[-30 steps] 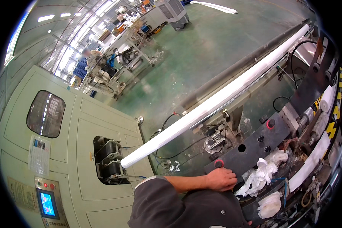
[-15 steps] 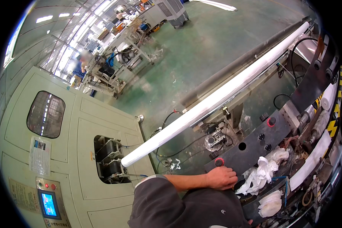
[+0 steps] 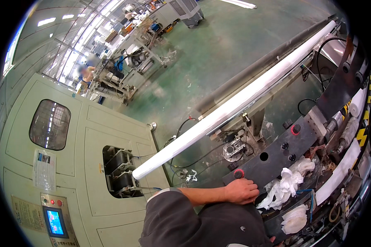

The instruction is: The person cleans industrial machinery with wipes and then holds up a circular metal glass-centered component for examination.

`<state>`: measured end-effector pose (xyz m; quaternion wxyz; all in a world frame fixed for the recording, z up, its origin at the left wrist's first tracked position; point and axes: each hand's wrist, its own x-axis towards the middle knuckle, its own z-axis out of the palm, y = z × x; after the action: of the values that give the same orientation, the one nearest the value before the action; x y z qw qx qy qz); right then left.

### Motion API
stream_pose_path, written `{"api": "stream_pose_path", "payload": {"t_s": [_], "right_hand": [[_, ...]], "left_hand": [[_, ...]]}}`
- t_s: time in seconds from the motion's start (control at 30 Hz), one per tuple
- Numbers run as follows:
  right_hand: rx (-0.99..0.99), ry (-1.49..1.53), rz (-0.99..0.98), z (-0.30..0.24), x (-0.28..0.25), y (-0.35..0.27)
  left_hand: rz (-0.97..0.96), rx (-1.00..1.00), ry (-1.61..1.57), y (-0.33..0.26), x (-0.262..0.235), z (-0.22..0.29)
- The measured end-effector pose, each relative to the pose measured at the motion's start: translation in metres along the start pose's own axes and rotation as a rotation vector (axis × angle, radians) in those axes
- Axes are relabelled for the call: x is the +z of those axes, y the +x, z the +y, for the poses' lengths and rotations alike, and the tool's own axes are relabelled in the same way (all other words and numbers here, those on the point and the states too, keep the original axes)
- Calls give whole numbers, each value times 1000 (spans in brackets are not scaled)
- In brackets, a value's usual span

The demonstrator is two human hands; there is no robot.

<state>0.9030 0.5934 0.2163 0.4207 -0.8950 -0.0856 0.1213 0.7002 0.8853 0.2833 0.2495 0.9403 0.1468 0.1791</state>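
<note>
My left hand (image 3: pixel 241 191) is closed, its fingers curled down at the near edge of a dark metal machine plate (image 3: pixel 251 171). Whatever lies under those fingers is hidden. Just beyond the knuckles sits a black knob with a red ring (image 3: pixel 238 173). Crumpled white film (image 3: pixel 286 183) lies right of this hand, and a wad of white material (image 3: pixel 294 219) is nearer to me. Of my right hand (image 3: pixel 272 239) only a small bit shows at the lower edge, by my dark shirt; its fingers are mostly hidden.
A long white roll (image 3: pixel 235 109) slants across from the pale green machine cabinet (image 3: pixel 90 164) to the far right. A lit control screen (image 3: pixel 55 222) is at lower left. Rollers (image 3: pixel 348 133) and striped guarding are at right. A person (image 3: pixel 86 74) is far off, left.
The whole view has shifted very slightly. My left hand stays in the same place and pose on the plate. The distant person has moved a little.
</note>
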Motion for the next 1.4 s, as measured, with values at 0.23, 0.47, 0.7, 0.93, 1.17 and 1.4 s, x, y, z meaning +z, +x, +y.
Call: {"api": "stream_pose_path", "payload": {"t_s": [0.23, 0.47, 0.7, 0.93, 1.17, 1.4], "right_hand": [[0, 6, -7, 5, -2, 2], [2, 3, -13, 7, -5, 3], [0, 6, -9, 8, -8, 2], [-1, -2, -16, 9, -10, 2], [1, -2, -13, 10, -12, 1], [6, -1, -15, 9, -12, 0]], "left_hand": [[8, 2, 6, 2, -2, 2], [-3, -6, 0, 0, 0, 0], [-9, -9, 0, 1, 0, 0], [-3, -7, -5, 1, -1, 1], [-2, -7, -13, 1, -1, 0], [-3, -8, -4, 1, -1, 0]]}}
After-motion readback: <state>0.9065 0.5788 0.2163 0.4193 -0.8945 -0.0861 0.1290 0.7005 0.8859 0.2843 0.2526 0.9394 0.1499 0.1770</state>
